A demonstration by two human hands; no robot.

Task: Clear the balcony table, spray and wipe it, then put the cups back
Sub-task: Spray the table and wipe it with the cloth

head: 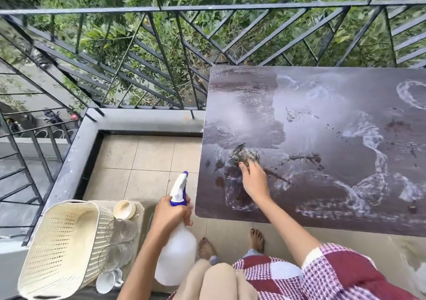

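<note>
Right hand [253,179] wiping wet balcony table [322,184] with cloth [244,155]; left hand [171,214] holding spray bottle [176,249].

Dark tabletop streaked with water and dirt spots, nothing on it but the grey cloth near its front-left corner; right fingers press down on cloth, curled over it. Left fingers wrapped round bottle neck, off table's left edge, over tiled floor. Cups [119,233] sit lower left: glass ones, a cream one, a white one, beside a cream perforated basket [57,249]. Black railing [161,9] behind, foliage beyond.
</note>
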